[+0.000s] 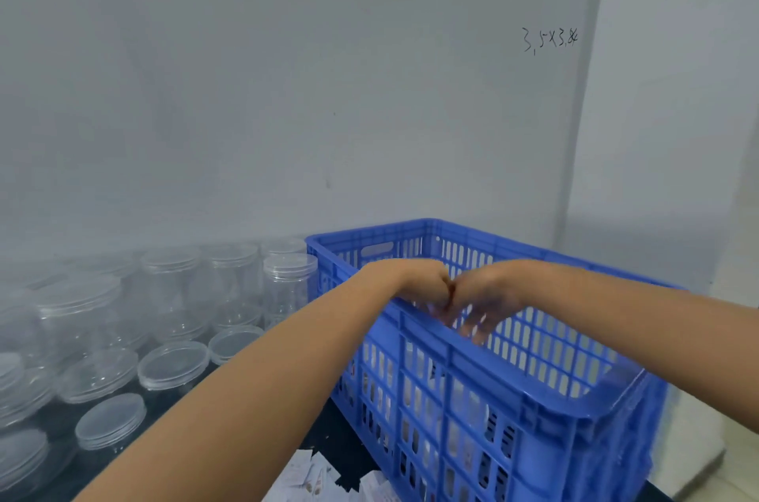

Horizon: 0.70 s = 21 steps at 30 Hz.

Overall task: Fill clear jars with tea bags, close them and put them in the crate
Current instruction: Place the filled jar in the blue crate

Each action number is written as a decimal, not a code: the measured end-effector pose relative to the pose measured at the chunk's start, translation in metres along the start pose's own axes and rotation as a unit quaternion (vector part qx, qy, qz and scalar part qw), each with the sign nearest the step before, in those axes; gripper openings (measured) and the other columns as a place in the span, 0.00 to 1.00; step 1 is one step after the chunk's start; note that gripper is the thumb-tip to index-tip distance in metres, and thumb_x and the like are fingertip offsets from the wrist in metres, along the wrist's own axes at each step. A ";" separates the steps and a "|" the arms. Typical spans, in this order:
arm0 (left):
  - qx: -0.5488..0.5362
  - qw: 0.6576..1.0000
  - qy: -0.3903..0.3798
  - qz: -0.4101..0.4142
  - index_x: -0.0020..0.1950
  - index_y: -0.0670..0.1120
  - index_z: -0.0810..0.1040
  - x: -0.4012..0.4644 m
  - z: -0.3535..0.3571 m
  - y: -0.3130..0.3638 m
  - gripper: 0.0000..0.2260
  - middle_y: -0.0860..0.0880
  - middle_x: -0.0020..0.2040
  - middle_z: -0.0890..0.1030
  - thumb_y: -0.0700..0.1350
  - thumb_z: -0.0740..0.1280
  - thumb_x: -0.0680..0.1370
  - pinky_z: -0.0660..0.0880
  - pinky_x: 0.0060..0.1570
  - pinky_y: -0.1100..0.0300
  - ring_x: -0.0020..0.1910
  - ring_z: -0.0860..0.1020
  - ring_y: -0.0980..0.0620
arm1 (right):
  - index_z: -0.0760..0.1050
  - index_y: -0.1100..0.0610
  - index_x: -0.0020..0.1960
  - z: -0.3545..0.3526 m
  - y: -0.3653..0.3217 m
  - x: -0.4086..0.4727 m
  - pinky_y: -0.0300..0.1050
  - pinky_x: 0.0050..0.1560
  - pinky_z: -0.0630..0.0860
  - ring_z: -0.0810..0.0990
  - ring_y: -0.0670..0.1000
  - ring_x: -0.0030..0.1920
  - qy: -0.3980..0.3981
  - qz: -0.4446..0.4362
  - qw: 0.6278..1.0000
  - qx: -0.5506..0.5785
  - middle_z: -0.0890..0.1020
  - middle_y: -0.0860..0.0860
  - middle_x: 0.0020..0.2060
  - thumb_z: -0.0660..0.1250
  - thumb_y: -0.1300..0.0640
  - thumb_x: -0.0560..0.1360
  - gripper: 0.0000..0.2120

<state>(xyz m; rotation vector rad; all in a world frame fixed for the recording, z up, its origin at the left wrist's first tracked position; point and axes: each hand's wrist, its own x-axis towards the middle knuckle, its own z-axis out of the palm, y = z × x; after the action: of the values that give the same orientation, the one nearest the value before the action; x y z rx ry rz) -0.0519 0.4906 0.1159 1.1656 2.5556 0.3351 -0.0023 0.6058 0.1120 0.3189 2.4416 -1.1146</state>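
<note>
Nearest, a loose heap of tea bags (324, 477) is seen on the dark surface (328, 436) at the lower edge, just beside the blue crate (513, 399), presumably kept within easy reach for filling. To the left, many clear jars (172, 296) are stood in rows with their lids (172, 364) on; they appear empty, though blur makes this uncertain. Both forearms are stretched over the near rim of the crate. The left hand (415, 282) and right hand (484, 292) are brought together knuckle to knuckle, with the fingers (476, 327) turned down into the crate. What the grip holds cannot be told: the fingers are blurred and partly hidden behind the rim, so a jar being lowered between the hands is only a guess. Through the slotted near wall, pale shapes are made out low inside, probably filled jars already set down. Behind everything a plain grey wall (287, 91) is seen, with a handwritten note (549, 39) on it.
</note>
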 end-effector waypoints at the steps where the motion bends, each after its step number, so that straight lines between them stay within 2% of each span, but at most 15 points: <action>1: -0.041 0.998 0.049 0.012 0.52 0.39 0.83 -0.007 -0.006 -0.004 0.10 0.40 0.52 0.84 0.38 0.63 0.77 0.76 0.60 0.50 0.47 0.82 0.47 | 0.72 0.63 0.60 -0.004 -0.010 -0.009 0.52 0.46 0.81 0.81 0.54 0.41 0.009 -0.029 0.999 0.021 0.77 0.56 0.49 0.57 0.69 0.80 0.11; 3: -0.113 0.981 0.151 0.033 0.50 0.39 0.84 -0.025 -0.018 -0.013 0.12 0.40 0.48 0.85 0.36 0.61 0.76 0.76 0.56 0.53 0.44 0.82 0.49 | 0.74 0.64 0.54 -0.006 -0.034 -0.026 0.55 0.54 0.78 0.80 0.56 0.46 0.036 -0.087 0.994 0.050 0.78 0.58 0.46 0.56 0.71 0.78 0.10; 5: -0.171 0.951 0.253 0.048 0.50 0.39 0.83 -0.047 -0.026 -0.021 0.13 0.37 0.48 0.84 0.33 0.59 0.75 0.77 0.56 0.50 0.47 0.82 0.45 | 0.75 0.63 0.49 0.000 -0.059 -0.040 0.56 0.52 0.78 0.80 0.56 0.44 0.065 -0.138 0.984 0.090 0.78 0.58 0.43 0.56 0.70 0.78 0.10; 7: -0.241 0.903 0.350 0.056 0.48 0.41 0.82 -0.071 -0.025 -0.031 0.13 0.36 0.48 0.83 0.31 0.59 0.73 0.77 0.57 0.46 0.49 0.81 0.42 | 0.74 0.63 0.50 0.014 -0.082 -0.046 0.56 0.49 0.79 0.80 0.56 0.42 0.074 -0.179 0.971 0.140 0.78 0.58 0.41 0.57 0.70 0.78 0.08; 10: -0.361 0.814 0.453 0.051 0.47 0.44 0.78 -0.112 -0.008 -0.054 0.14 0.41 0.43 0.81 0.28 0.58 0.74 0.76 0.51 0.51 0.44 0.79 0.45 | 0.73 0.63 0.54 0.051 -0.112 -0.044 0.54 0.46 0.81 0.81 0.56 0.42 0.045 -0.216 0.958 0.182 0.79 0.59 0.43 0.57 0.69 0.78 0.08; 13: -0.431 0.755 0.494 0.024 0.45 0.46 0.76 -0.152 0.021 -0.085 0.16 0.49 0.41 0.79 0.26 0.57 0.74 0.77 0.42 0.63 0.40 0.78 0.54 | 0.74 0.62 0.55 0.099 -0.128 -0.033 0.54 0.44 0.81 0.81 0.55 0.43 -0.002 -0.208 0.959 0.191 0.80 0.58 0.45 0.58 0.67 0.79 0.09; 18: -0.480 0.716 0.500 -0.082 0.46 0.46 0.76 -0.201 0.071 -0.143 0.15 0.46 0.48 0.80 0.27 0.57 0.76 0.74 0.45 0.60 0.48 0.77 0.50 | 0.73 0.64 0.61 0.185 -0.139 0.001 0.56 0.51 0.77 0.80 0.55 0.46 -0.048 -0.163 0.959 0.226 0.78 0.58 0.48 0.57 0.67 0.78 0.13; 21: -0.503 0.691 0.498 -0.146 0.51 0.42 0.75 -0.223 0.086 -0.180 0.12 0.44 0.52 0.79 0.28 0.58 0.77 0.74 0.43 0.60 0.45 0.77 0.51 | 0.73 0.61 0.60 0.222 -0.153 0.019 0.52 0.46 0.78 0.80 0.52 0.43 -0.069 -0.159 0.943 0.286 0.78 0.55 0.45 0.56 0.68 0.78 0.14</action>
<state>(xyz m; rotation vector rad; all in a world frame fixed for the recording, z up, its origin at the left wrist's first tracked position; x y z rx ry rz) -0.0051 0.2120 0.0169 0.0492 2.3594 2.4091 -0.0123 0.3381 0.0748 0.0084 2.0441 -1.9143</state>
